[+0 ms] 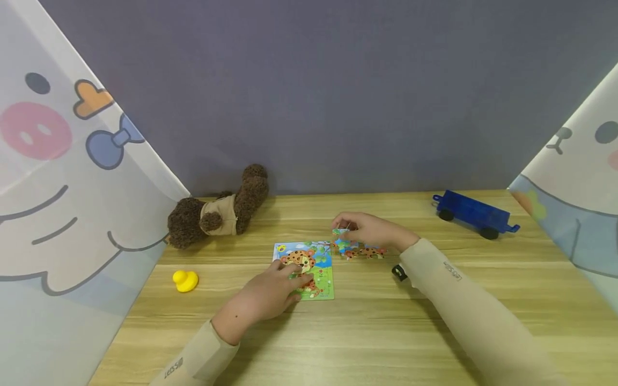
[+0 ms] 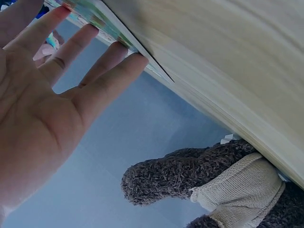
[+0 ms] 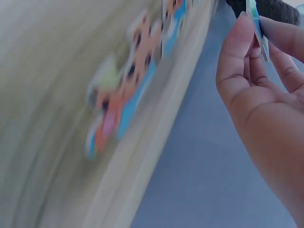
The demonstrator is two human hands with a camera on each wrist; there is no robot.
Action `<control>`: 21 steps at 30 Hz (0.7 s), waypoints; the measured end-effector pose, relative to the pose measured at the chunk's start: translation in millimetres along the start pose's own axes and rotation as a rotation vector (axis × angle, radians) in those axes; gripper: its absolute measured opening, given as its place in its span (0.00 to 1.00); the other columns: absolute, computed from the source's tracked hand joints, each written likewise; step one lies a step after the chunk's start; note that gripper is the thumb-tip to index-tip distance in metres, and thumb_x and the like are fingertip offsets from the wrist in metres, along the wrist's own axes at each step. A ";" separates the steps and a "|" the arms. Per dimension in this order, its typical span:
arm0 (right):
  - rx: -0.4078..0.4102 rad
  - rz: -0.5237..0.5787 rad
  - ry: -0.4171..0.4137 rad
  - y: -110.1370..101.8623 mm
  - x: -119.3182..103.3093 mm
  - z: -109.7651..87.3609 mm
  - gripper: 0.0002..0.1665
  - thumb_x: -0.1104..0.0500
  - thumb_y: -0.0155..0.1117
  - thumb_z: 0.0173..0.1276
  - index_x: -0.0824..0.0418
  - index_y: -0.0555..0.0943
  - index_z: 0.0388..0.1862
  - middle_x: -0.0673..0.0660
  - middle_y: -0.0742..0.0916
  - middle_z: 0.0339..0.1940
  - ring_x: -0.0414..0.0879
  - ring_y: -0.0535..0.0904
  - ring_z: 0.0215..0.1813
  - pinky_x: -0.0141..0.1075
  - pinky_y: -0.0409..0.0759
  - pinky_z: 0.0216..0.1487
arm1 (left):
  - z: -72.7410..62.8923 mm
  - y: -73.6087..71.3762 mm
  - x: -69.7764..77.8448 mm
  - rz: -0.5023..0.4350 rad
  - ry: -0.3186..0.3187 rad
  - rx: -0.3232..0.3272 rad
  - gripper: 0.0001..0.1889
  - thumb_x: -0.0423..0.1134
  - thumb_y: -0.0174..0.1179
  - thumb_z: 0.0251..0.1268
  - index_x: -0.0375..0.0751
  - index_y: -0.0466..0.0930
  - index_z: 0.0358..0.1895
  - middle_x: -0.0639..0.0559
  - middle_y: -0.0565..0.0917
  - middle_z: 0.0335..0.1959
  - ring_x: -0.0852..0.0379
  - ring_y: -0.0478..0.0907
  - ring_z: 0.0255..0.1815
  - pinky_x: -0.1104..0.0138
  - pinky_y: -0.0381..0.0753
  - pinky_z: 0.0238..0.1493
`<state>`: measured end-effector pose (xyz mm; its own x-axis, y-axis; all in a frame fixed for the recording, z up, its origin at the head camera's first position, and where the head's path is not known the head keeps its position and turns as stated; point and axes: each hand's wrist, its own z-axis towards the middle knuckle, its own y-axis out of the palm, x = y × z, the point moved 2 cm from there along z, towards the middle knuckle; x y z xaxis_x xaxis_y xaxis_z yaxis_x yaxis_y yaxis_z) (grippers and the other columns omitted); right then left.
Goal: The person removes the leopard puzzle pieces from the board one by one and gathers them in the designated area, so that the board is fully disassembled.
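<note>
One puzzle piece [image 1: 343,244]: likely light, stiff; grip edges. Pinched in right hand [image 1: 370,230] beside board [image 1: 325,280], with left hand [image 1: 270,292] spread atop.

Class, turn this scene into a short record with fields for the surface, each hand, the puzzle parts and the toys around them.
Surface: wood-grain table
Left hand: fingers resting on the puzzle board
Right hand: pinching a puzzle piece
Board picture: spotted cartoon cat, partly covered by the left hand
Loose pieces: on the table, right of the board
Duck: yellow, left side
Plush toy: brown, beige garment, lying back left
Cart: blue, black wheels, back right
</note>
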<state>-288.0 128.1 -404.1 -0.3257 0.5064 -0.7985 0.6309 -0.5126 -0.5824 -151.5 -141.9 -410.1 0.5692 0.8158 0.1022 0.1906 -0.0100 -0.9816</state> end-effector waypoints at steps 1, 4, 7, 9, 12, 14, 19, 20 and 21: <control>0.004 -0.004 0.010 -4.4 2.3 -4.1 0.21 0.56 0.57 0.85 0.56 0.76 0.72 0.57 0.83 0.57 0.52 0.81 0.48 0.46 0.86 0.51 | -0.3 -0.4 0.4 -0.002 0.002 0.003 0.28 0.48 0.61 0.81 0.59 0.72 0.80 0.48 0.76 0.76 0.30 0.70 0.78 0.41 0.83 0.71; 0.015 -0.011 0.039 -17.0 11.6 -15.7 0.20 0.57 0.56 0.86 0.57 0.76 0.72 0.59 0.82 0.56 0.51 0.80 0.47 0.43 0.86 0.49 | -0.7 -1.3 1.2 0.000 0.010 0.016 0.27 0.44 0.62 0.81 0.59 0.74 0.79 0.49 0.77 0.74 0.30 0.71 0.77 0.41 0.84 0.70; 0.013 -0.019 0.068 -28.6 20.5 -28.9 0.20 0.57 0.57 0.85 0.59 0.76 0.71 0.60 0.82 0.56 0.51 0.80 0.46 0.44 0.87 0.48 | -0.2 -1.1 1.0 0.004 0.010 0.021 0.26 0.42 0.61 0.81 0.59 0.74 0.78 0.49 0.78 0.74 0.31 0.71 0.77 0.42 0.84 0.70; 0.000 -0.017 0.087 -35.5 26.1 -38.3 0.19 0.58 0.57 0.85 0.60 0.76 0.70 0.61 0.82 0.56 0.51 0.80 0.46 0.46 0.88 0.48 | 0.3 -1.2 0.9 0.001 0.009 0.018 0.26 0.42 0.61 0.81 0.59 0.75 0.78 0.49 0.78 0.74 0.31 0.70 0.77 0.42 0.84 0.71; -0.019 -0.007 0.110 -44.1 35.3 -50.0 0.19 0.58 0.57 0.85 0.62 0.76 0.68 0.61 0.81 0.56 0.51 0.80 0.48 0.45 0.89 0.50 | 0.2 -2.0 1.0 -0.009 0.004 0.008 0.26 0.46 0.61 0.81 0.59 0.75 0.78 0.49 0.77 0.74 0.30 0.70 0.78 0.41 0.83 0.71; -0.031 0.003 0.124 -48.6 40.9 -56.1 0.18 0.59 0.57 0.85 0.62 0.76 0.68 0.62 0.81 0.56 0.50 0.80 0.49 0.44 0.89 0.51 | -0.3 -2.9 1.2 -0.011 0.004 0.004 0.26 0.47 0.62 0.81 0.58 0.75 0.78 0.49 0.77 0.74 0.29 0.69 0.78 0.40 0.83 0.71; -0.049 0.024 0.154 -54.9 50.4 -68.3 0.18 0.60 0.58 0.84 0.64 0.76 0.67 0.63 0.81 0.55 0.49 0.79 0.50 0.42 0.90 0.50 | -0.3 -3.9 0.7 -0.006 0.004 0.000 0.27 0.49 0.64 0.78 0.59 0.76 0.77 0.49 0.77 0.74 0.29 0.69 0.77 0.43 0.85 0.69; -0.054 0.026 0.161 -55.5 51.7 -70.3 0.18 0.60 0.59 0.83 0.64 0.76 0.67 0.63 0.81 0.55 0.49 0.79 0.50 0.42 0.90 0.50 | -0.2 -4.0 0.7 -0.004 0.004 -0.001 0.27 0.49 0.64 0.78 0.59 0.75 0.78 0.50 0.77 0.74 0.30 0.69 0.78 0.43 0.84 0.70; -0.059 0.027 0.170 -55.9 53.2 -72.1 0.18 0.60 0.59 0.83 0.64 0.77 0.67 0.63 0.81 0.55 0.49 0.79 0.50 0.41 0.90 0.49 | -0.2 -4.2 0.8 -0.002 0.006 -0.001 0.27 0.49 0.64 0.78 0.59 0.75 0.78 0.49 0.77 0.74 0.29 0.69 0.78 0.42 0.84 0.71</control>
<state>-289.9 233.7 -403.0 -0.1876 0.6054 -0.7735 0.6798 -0.4883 -0.5472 -151.6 -141.3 -405.9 0.5732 0.8126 0.1051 0.1929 -0.0092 -0.9812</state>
